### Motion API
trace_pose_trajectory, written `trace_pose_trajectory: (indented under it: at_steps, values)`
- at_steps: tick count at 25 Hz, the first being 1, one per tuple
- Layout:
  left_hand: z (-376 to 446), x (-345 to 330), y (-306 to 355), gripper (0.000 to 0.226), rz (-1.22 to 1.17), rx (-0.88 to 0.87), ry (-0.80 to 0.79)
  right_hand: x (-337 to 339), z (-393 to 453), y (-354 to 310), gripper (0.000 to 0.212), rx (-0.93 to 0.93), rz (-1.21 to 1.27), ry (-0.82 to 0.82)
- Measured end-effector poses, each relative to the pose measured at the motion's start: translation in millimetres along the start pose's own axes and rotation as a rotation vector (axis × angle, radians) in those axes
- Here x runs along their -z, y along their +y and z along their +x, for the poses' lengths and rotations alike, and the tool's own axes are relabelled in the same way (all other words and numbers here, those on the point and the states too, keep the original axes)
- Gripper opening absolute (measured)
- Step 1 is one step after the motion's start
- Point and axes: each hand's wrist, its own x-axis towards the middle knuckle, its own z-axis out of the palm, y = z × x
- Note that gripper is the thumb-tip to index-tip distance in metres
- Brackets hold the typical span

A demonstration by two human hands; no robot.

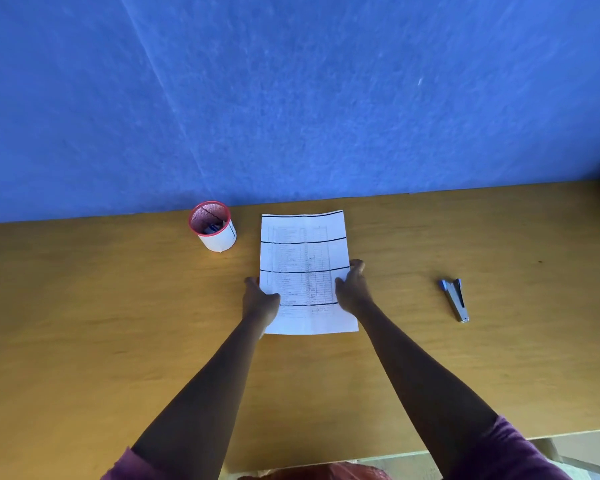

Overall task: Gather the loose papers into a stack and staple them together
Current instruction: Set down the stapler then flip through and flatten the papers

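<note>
White printed papers (303,258) with a table and thick black lines lie on the wooden desk (118,306), gathered into one pile at its middle. My left hand (260,297) grips the pile's left edge, thumb on top. My right hand (354,289) grips its right edge the same way. A blue and silver stapler (455,299) lies flat on the desk well to the right of the papers, apart from both hands.
A white mesh cup with a red rim (212,225) stands at the back left of the papers, with small items inside. A blue wall (291,98) rises right behind the desk. The desk's front edge runs near my body.
</note>
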Motion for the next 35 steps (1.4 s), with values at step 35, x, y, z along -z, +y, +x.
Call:
trace_pose_trajectory:
  at_steps: [35]
  values:
    - [-12.3, 2.7, -40.9, 0.087, 1.047, -0.347, -0.253, -35.0, -28.3, 39.5, 0.089, 0.471, -0.839, -0.141]
